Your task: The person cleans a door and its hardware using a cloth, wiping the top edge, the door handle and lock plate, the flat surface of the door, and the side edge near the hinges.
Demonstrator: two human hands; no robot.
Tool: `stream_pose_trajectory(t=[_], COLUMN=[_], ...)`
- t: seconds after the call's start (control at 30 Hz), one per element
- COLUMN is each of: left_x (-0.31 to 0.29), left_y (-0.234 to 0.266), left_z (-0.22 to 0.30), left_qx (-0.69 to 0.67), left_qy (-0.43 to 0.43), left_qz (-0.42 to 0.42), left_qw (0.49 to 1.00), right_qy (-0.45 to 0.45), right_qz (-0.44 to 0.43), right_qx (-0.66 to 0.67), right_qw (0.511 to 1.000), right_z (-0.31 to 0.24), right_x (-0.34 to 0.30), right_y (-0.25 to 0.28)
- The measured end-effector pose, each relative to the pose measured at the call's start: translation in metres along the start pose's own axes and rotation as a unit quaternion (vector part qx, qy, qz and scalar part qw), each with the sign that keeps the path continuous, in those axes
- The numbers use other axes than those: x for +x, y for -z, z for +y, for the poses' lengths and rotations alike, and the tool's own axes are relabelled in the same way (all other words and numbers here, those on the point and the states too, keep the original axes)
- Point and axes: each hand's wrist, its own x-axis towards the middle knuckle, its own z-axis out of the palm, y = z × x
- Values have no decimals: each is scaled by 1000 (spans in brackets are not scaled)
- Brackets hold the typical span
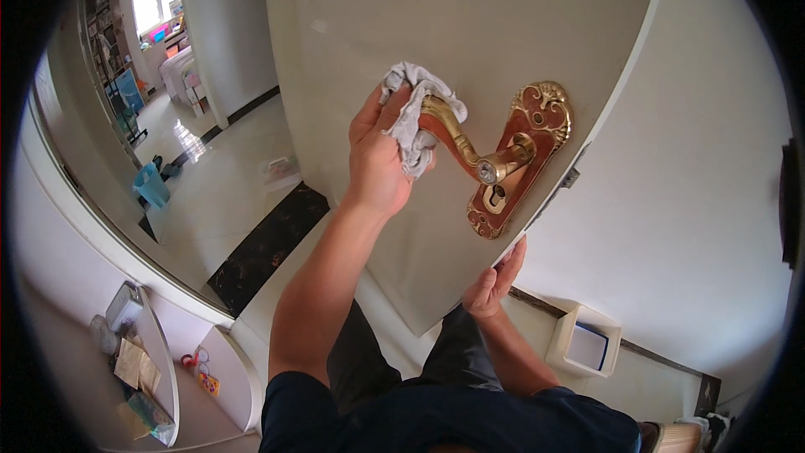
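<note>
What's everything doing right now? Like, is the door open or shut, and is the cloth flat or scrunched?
Door: open
Cloth: scrunched, around the handle's end
Handle: partly covered
Left hand: closed on the cloth
Right hand: at the door's edge, grip unclear
Latch: sticking out
Blue bin: upright

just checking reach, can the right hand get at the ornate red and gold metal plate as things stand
Probably yes: the right hand appears to touch the cream door at its edge, just below the plate, with nothing visible between.
</note>
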Motion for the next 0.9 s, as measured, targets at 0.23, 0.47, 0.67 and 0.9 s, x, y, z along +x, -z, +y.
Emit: stream_pose_trajectory(t=[0.23, 0.47, 0.67, 0.9], left_x=[-19, -28, -60, -98], left_y=[-13, -17, -35, -13], left_z=[-12, -20, -44, -94], left_qx=[-86, -147, 44, 433], left_qy=[47, 71, -79, -265], left_qz=[96, 89, 255, 122], left_qw=[991, 983, 963, 853], right_qy=[8, -19, -21, -21], right_qz=[18, -5, -7, 8], right_qx=[-29, 4, -70, -126], right_qw=[999, 1000, 997, 992], right_z=[4, -1, -5, 2], right_x=[-4, -5, -3, -12], right_y=[-2, 1, 2, 6])
